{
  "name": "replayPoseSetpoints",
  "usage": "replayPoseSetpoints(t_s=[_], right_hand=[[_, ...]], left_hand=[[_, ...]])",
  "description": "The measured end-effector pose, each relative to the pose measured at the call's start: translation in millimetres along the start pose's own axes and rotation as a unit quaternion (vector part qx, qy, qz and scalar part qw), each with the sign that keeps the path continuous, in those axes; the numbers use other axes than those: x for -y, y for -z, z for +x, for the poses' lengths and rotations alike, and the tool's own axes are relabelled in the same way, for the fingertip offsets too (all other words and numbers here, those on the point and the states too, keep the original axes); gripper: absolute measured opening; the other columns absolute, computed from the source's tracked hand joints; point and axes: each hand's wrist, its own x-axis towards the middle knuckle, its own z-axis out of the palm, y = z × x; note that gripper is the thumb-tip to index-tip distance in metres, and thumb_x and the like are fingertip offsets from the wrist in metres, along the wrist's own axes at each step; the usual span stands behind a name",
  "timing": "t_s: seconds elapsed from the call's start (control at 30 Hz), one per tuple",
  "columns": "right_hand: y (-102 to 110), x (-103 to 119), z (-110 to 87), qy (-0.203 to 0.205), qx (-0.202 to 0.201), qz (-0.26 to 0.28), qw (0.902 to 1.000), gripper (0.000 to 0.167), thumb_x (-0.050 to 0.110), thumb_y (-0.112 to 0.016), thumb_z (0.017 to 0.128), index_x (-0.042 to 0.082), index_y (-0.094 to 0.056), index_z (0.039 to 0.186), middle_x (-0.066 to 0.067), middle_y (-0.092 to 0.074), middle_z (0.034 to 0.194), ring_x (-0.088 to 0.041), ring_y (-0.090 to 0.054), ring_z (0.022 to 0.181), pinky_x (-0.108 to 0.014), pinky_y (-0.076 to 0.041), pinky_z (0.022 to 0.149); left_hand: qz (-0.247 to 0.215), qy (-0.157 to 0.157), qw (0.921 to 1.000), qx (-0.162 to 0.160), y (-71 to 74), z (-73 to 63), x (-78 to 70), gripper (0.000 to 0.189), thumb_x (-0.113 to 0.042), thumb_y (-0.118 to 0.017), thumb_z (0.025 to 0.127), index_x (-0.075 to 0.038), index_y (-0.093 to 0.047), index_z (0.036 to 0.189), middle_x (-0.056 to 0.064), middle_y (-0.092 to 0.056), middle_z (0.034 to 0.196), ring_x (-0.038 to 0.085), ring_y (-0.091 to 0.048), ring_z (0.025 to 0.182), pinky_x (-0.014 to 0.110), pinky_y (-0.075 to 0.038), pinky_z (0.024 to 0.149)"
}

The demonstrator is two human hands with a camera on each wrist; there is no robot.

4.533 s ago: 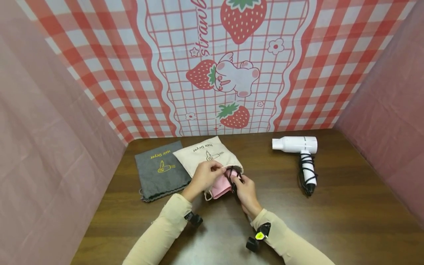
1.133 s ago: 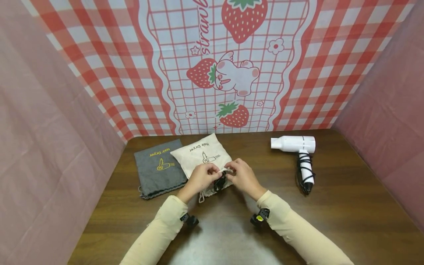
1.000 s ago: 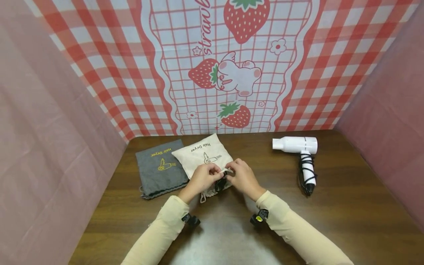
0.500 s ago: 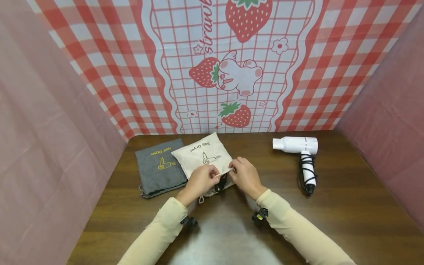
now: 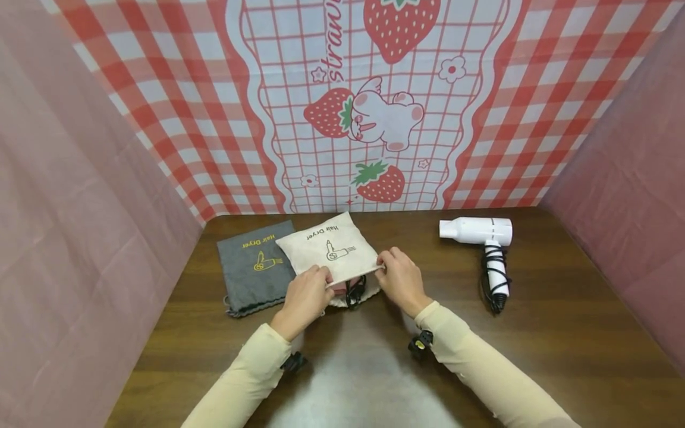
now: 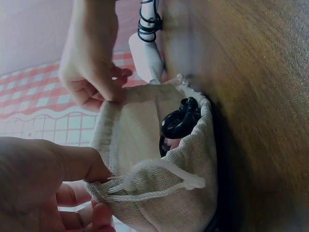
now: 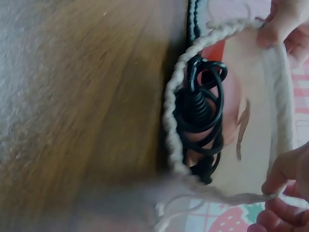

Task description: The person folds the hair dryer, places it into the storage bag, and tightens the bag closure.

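Note:
A cream drawstring bag [image 5: 313,244] printed "Hair Dryer" lies with its mouth toward me. My left hand [image 5: 305,297] pinches the left end of the upper rim between thumb and fingers. At the right end, my right hand [image 5: 402,279] pinches the same rim, so the edge is stretched between both hands and lifted. Inside is a pink hair dryer [image 7: 233,96], mostly hidden by cloth, with its coiled black cord [image 7: 198,111] just within the mouth. A white drawstring loop [image 6: 159,166] hangs off the bag's side near my left hand.
A grey "Hair Dryer" drawstring bag [image 5: 251,279] lies flat to the left, slightly under the cream bag. Off to the right is a white hair dryer [image 5: 473,230], its black cord wound round the handle. Checked cloth [image 5: 176,119] hangs behind the wooden table [image 5: 364,368].
The pink hair dryer, earlier sticking out with its cord in my right hand, is now within the cream bag. My hands have since moved apart, my left hand leftward, spreading the rim wide.

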Motion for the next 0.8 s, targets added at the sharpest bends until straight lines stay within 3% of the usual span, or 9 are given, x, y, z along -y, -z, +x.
replayPoseSetpoints(t_s=[0.23,0.47,0.63,0.73,0.8], right_hand=[[-8,-9,-1.5,-0.079,0.009,-0.013,0.9968,0.013,0.004,-0.067,0.070,0.008,-0.059,0.080,-0.008,-0.058,0.075,-0.032,-0.060,0.067,-0.047,-0.047,0.053],[-12,-14,-4.6,-0.137,0.085,-0.010,0.9869,0.017,0.011,-0.063,0.079,0.005,-0.068,0.094,-0.012,-0.068,0.089,-0.037,-0.066,0.077,-0.051,-0.051,0.063],[-17,-18,-2.8,-0.137,0.148,0.051,0.9782,0.028,0.007,-0.058,0.084,0.002,-0.069,0.108,-0.017,-0.072,0.102,-0.037,-0.068,0.088,-0.052,-0.052,0.074],[-20,-21,-1.4,-0.131,0.180,0.093,0.9706,0.032,0.003,-0.054,0.085,-0.001,-0.067,0.114,-0.020,-0.071,0.108,-0.034,-0.068,0.093,-0.050,-0.052,0.081],[-20,-22,-0.8,-0.136,0.209,0.124,0.9603,0.036,0.001,-0.050,0.087,-0.002,-0.063,0.120,-0.023,-0.070,0.107,-0.033,-0.070,0.081,-0.046,-0.054,0.075]], left_hand=[[-0.004,0.010,0.9998,0.015,6.5,-7.8,3.8,0.013,-0.011,-0.073,0.074,-0.013,-0.064,0.083,0.002,-0.061,0.078,0.024,-0.059,0.067,0.036,-0.046,0.057],[0.019,0.065,0.9973,0.029,4.8,-15.6,12.3,0.016,-0.019,-0.071,0.075,-0.013,-0.057,0.073,0.004,-0.060,0.073,0.027,-0.059,0.064,0.041,-0.046,0.056],[0.019,0.109,0.9923,0.056,2.2,-19.0,19.6,0.021,-0.023,-0.066,0.078,-0.014,-0.050,0.069,0.010,-0.063,0.069,0.032,-0.061,0.063,0.044,-0.046,0.055],[-0.017,0.116,0.9899,0.079,1.1,-20.5,23.5,0.017,-0.023,-0.066,0.081,-0.013,-0.053,0.076,0.007,-0.062,0.066,0.027,-0.061,0.062,0.041,-0.046,0.056],[-0.055,0.120,0.9865,0.097,-0.2,-21.5,26.2,0.012,-0.020,-0.066,0.083,-0.012,-0.056,0.083,0.002,-0.062,0.062,0.021,-0.061,0.056,0.037,-0.046,0.057]])
